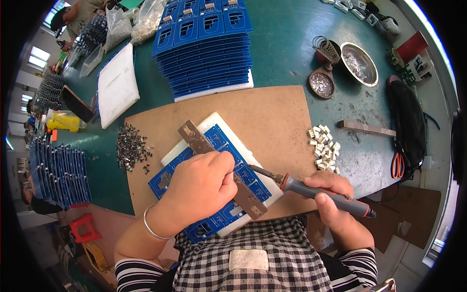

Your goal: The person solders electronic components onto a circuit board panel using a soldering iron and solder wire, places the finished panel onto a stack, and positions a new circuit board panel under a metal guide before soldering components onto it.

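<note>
Blue in the head view: a circuit board [254,181], lying aslant on a white foam pad [240,148], itself on a brown sheet [277,114] straight in front of the body. Across the board a brown bar [194,137], long axis running from far left to near right, with one end on either side of the left hand [199,177]. Left hand closed into a loose fist right over bar and board, thumb folded against the curled forefinger. Right hand [340,218] off to the right, wrapped around the grey handle of a soldering iron [297,185], thumb on the near side, fingers on the far side. Key relation, by judgement: iron tip to board — handle sloping from lower right to upper left, tip over the board's right-hand edge, just beside the left knuckles. Left hand directly above the board, so much the nearer; right hand well apart from it, reaching it only by the iron's length, with the board to the left and slightly away. From this steep angle, hard to tell whether tip and board touch, or whether anything thin sits pinched in the left fist. Beyond the right hand, white connectors [323,146] in a loose heap; opposite, on the left, small black parts [132,148].
</note>
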`<state>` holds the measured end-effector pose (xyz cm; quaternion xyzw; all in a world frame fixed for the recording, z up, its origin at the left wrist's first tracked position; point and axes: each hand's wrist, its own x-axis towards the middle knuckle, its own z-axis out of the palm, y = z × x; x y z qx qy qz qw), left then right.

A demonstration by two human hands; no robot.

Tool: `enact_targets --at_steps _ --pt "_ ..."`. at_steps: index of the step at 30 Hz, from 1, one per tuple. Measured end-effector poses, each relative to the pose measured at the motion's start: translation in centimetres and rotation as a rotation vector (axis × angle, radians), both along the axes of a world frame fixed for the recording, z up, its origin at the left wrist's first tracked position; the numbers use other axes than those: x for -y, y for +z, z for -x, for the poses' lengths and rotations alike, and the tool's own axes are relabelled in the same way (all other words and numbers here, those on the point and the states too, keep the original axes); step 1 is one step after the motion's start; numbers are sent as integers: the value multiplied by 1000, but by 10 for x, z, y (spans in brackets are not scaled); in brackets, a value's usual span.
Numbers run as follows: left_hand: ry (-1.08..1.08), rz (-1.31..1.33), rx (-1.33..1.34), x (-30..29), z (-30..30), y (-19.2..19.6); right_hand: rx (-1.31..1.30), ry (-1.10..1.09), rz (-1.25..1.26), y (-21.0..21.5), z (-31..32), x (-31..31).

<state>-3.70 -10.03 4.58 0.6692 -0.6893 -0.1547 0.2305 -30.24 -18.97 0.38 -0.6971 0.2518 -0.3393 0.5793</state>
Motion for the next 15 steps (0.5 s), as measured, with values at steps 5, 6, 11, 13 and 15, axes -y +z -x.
enact_targets --at_steps 5,6,11,13,15 --pt "-49 -90 -54 -10 3 12 22 -37 26 0 14 -5" --pt "-57 -70 -24 -10 4 13 41 -38 6 0 16 -7" --pt "-61 -68 48 -7 7 13 -11 0 31 -1 19 -12" --pt "-67 -86 51 -5 8 13 -16 -2 42 -1 19 -12" --pt "-79 -110 54 -3 9 13 0 -13 44 -2 17 -12"
